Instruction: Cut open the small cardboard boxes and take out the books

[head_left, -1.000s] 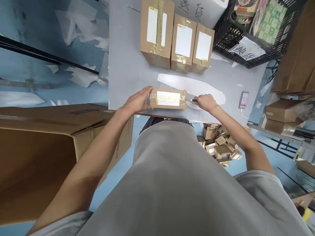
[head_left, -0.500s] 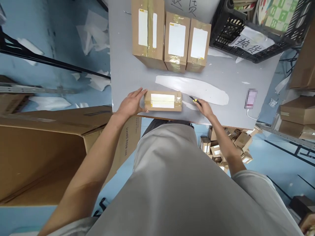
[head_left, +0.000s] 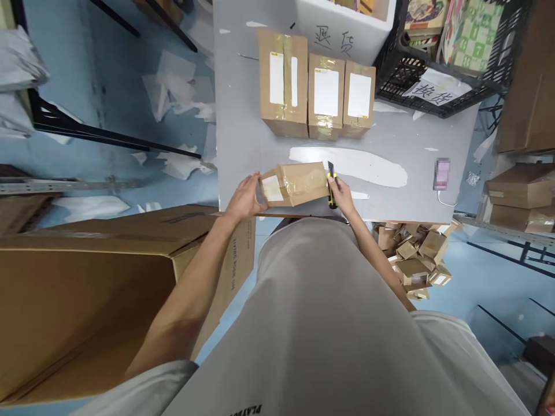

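Observation:
A small taped cardboard box (head_left: 306,180) lies slightly tilted near the front edge of the grey table (head_left: 243,138); a side with tape and part of a white label faces me. My left hand (head_left: 245,199) grips its left end, thumb at the near side and fingers at the far side. At the right end is my right hand (head_left: 340,195), closed around a black and yellow utility knife (head_left: 332,199). The knife points away from me, close beside the box's right end. Whether the blade touches the cardboard I cannot tell.
Behind stand three taped boxes (head_left: 326,95), a white foam box (head_left: 347,26) and a black crate (head_left: 437,92) with books. A blurred phone (head_left: 441,173) lies at right. A large open carton (head_left: 87,323) is on the left; several small boxes (head_left: 416,260) are piled on the floor.
The small box has been turned so its label now shows at the left end. My right hand has come left to the box's end, the knife swinging to point away from me.

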`<state>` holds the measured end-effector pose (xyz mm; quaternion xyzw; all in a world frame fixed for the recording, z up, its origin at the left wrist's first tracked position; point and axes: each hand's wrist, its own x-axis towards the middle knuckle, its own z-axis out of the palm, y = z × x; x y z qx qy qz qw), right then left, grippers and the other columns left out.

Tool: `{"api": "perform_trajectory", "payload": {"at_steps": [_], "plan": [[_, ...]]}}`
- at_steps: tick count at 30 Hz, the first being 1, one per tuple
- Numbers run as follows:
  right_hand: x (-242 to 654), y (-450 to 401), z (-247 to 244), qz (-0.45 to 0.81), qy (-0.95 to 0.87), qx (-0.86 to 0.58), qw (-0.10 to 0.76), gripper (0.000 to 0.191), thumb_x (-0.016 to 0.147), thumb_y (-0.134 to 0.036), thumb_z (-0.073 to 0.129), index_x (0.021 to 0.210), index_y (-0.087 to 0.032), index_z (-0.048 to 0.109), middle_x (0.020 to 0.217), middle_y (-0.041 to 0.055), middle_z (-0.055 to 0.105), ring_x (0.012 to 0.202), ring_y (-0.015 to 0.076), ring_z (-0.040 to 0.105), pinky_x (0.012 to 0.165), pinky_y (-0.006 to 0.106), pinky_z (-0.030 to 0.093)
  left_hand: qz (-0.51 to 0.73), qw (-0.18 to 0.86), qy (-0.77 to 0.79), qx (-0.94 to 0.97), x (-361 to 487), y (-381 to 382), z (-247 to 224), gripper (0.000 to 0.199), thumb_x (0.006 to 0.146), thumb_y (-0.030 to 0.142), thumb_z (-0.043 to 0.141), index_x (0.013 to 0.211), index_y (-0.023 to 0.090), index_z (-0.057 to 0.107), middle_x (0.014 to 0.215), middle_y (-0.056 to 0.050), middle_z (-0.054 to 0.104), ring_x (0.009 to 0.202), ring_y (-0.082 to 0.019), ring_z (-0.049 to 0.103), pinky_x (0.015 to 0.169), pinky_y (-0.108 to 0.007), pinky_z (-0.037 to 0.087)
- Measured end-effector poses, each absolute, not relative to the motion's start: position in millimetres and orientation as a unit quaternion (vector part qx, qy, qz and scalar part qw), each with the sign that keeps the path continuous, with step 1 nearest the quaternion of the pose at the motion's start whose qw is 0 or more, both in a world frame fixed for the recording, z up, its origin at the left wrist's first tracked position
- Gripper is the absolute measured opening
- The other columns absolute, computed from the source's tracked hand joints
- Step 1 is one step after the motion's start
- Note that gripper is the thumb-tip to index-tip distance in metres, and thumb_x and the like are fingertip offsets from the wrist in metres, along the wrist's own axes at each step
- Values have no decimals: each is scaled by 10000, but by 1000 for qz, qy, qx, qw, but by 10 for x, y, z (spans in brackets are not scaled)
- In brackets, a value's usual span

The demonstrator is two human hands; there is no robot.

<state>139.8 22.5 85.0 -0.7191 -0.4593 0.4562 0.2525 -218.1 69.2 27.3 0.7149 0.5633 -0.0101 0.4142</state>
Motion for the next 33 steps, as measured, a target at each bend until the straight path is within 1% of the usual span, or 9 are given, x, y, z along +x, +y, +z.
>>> {"api": "perform_trajectory", "payload": {"at_steps": [7, 9, 11, 14, 17, 21, 26, 29, 33], "plan": [[1559, 156, 1558, 280, -535, -784, 142, 708, 1161, -756, 215, 1134, -231, 690, 971, 91, 745, 916, 278, 665, 872, 356, 561, 46, 466, 510, 722, -1234, 605, 48, 1279, 888, 755, 787, 1747, -40, 272, 1838, -268, 368, 1787, -443, 133, 1405, -553, 232], [1507, 137, 1644, 257, -559, -783, 94, 746, 1183, -704, 160, 1239, -206, 712, 1091, 144, 783, 1010, 305, 708, 926, 366, 559, 54, 486, 509, 709, -1088, 605, -14, 1310, 875, 769, 789, 1742, -67, 275, 1835, -302, 355, 1788, -460, 105, 1411, -584, 186], [1434, 102, 1690, 243, -580, -776, 41, 743, 1203, -633, 136, 1337, -182, 711, 1235, 194, 786, 1142, 326, 725, 990, 370, 550, 59, 499, 511, 698, -1089, 627, -42, 1284, 835, 662, 862, 1760, -25, 296, 1843, -307, 351, 1793, -473, 104, 1432, -624, 157], [1337, -14, 1751, 198, -576, -793, 8, 681, 1221, -553, 166, 1396, -176, 706, 1359, 230, 750, 1234, 335, 716, 1015, 382, 538, 96, 504, 524, 680, -1285, 705, 36, 1076, 846, 443, 844, 1764, 113, 392, 1826, -247, 434, 1785, -447, 226, 1438, -652, 225], [1240, -178, 1836, 156, -543, -824, 44, 620, 1227, -543, 234, 1320, -182, 729, 1254, 215, 771, 1136, 328, 736, 963, 386, 541, 216, 512, 518, 650, -1459, 822, 278, 709, 965, 383, 676, 1653, 247, 577, 1678, -127, 658, 1611, -338, 572, 1380, -564, 410], [1013, -321, 1916, 202, -546, -809, 80, 524, 1214, -550, 376, 1292, -185, 744, 1122, 170, 831, 1020, 309, 779, 908, 358, 554, 293, 529, 501, 619, -1377, 1001, 662, 380, 1013, 458, 682, 1298, 242, 811, 1371, -82, 831, 1283, -293, 766, 1184, -457, 594], [642, -305, 1943, 269, -565, -779, 34, 453, 1187, -399, 452, 1517, -186, 677, 1340, 173, 841, 1165, 337, 814, 983, 378, 590, 266, 571, 475, 614, -1184, 1154, 737, 279, 822, 389, 932, 1031, 225, 847, 1081, -74, 855, 964, -254, 781, 971, -401, 662], [460, -244, 1985, 291, -580, -761, 4, 499, 1183, -348, 450, 1624, -179, 610, 1468, 170, 801, 1263, 335, 800, 1058, 385, 588, 272, 593, 470, 595, -1201, 1176, 646, 282, 801, 407, 965, 961, 213, 838, 1022, -69, 853, 898, -235, 779, 922, -380, 666], [290, -133, 2057, 303, -588, -748, -45, 514, 1200, -345, 431, 1662, -182, 586, 1419, 159, 827, 1243, 334, 811, 1066, 379, 586, 281, 599, 471, 584, -1250, 1159, 604, 322, 785, 446, 984, 929, 196, 840, 997, -64, 855, 875, -226, 782, 902, -361, 665]]}}
